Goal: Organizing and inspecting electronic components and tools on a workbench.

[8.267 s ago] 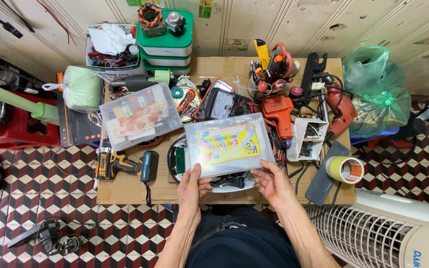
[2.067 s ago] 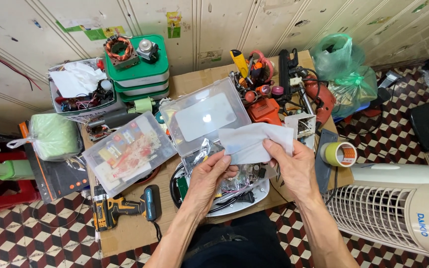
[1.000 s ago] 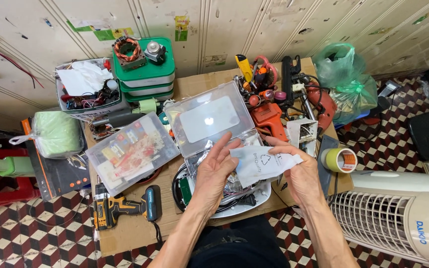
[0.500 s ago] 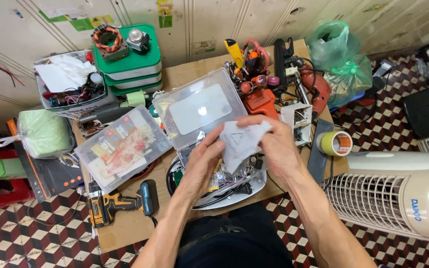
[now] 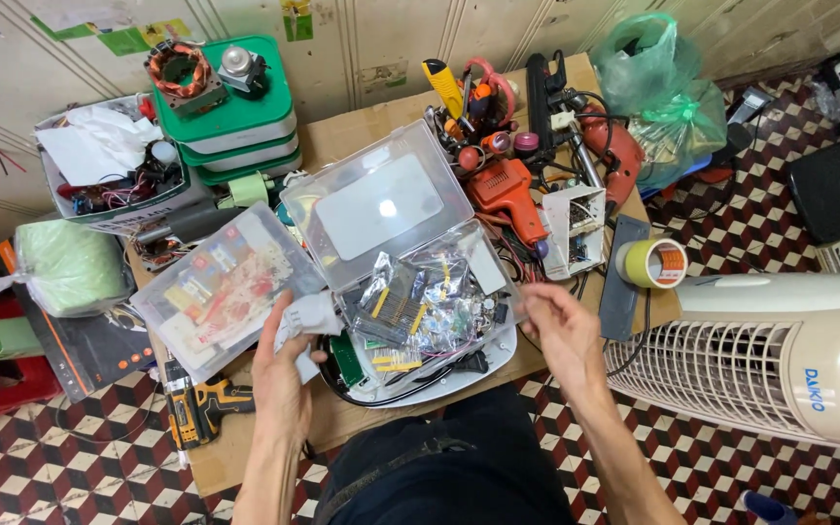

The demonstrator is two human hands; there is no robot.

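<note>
At the centre of the frame, the clear case (image 5: pixel 410 253) lay open on the cluttered table (image 5: pixel 342 136), its lid tipped back toward upper left and its tray heaped with small component bags (image 5: pixel 420 306). My left hand (image 5: pixel 284 374) was closed on a crumpled white paper (image 5: pixel 308 316), just left of the tray and touching its corner. My right hand (image 5: pixel 561 335) hung at the tray's right edge, fingers loosely spread and holding nothing.

The main risk I judged was the heap itself. The bags stood above the tray's rim, so a careless sweep of either hand could have pushed some over the near edge, onto the white plate (image 5: pixel 459 374) beneath or down to the tiled floor (image 5: pixel 70 457), where small parts would be hard to find.

The case also overhung the plate, not the bare table; pressing on its near side might have tipped it.

A second clear box (image 5: pixel 221 287) lay just left of my left hand, so an elbow-out move could have knocked it toward the drill (image 5: pixel 201 408) at lower left. The tape roll (image 5: pixel 651 262) to the right sat near the table's edge too.
</note>
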